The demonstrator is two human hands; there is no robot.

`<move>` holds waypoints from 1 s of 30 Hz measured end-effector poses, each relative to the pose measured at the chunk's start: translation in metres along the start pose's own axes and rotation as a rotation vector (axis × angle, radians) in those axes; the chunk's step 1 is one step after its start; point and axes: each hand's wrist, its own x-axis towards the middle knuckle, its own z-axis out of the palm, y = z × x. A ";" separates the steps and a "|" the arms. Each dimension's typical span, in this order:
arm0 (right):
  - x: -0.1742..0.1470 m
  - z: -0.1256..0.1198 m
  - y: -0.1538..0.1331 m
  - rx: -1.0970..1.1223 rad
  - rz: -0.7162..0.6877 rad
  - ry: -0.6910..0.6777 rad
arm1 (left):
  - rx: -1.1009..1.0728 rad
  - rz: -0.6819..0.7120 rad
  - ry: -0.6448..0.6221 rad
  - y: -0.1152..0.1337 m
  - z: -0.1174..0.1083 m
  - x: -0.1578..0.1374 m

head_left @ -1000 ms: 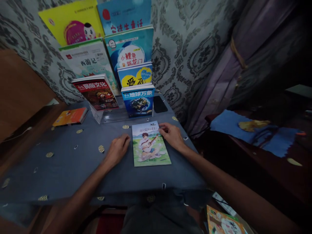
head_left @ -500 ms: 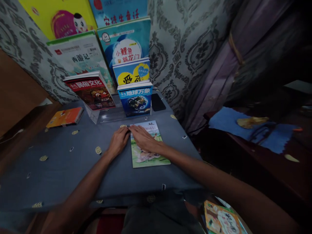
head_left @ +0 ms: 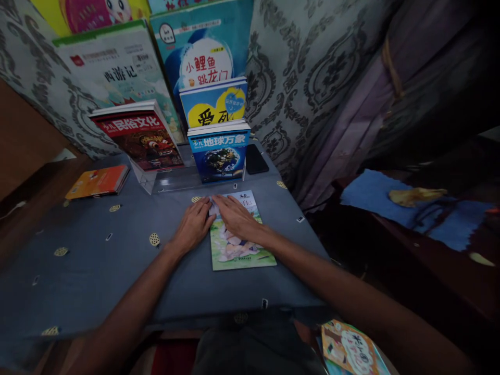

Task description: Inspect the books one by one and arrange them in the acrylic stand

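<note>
A thin picture book with a green and pale blue cover lies closed on the table. My right hand rests flat over its upper part, fingers stretched toward the top left corner, hiding much of the title. Along the book's left edge lies my left hand, with its fingers extended and its thumb reaching over the cover. The fingertips of both hands are close together near the upper left corner.
Behind the hands, a clear stand holds several upright books, among them a red one and a blue one. A black phone lies beside it. Orange books lie at left; more books sit low at right.
My left hand has shifted slightly right, its thumb now over the book's left edge. My right hand stays on the cover, its fingertips a little farther right. The camera view has tilted slightly down.
</note>
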 end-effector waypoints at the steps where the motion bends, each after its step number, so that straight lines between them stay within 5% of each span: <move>1: -0.002 -0.003 0.003 -0.014 0.015 0.004 | 0.003 0.002 0.001 -0.001 0.000 0.000; 13: -0.017 -0.047 0.041 0.108 0.294 0.069 | -0.044 -0.016 -0.003 -0.001 -0.001 0.002; 22: -0.017 -0.062 0.079 0.762 0.254 0.044 | -0.032 0.033 0.005 -0.005 0.001 0.005; 30: -0.014 -0.053 0.086 0.898 0.276 0.085 | -0.012 0.233 -0.190 0.023 0.005 0.032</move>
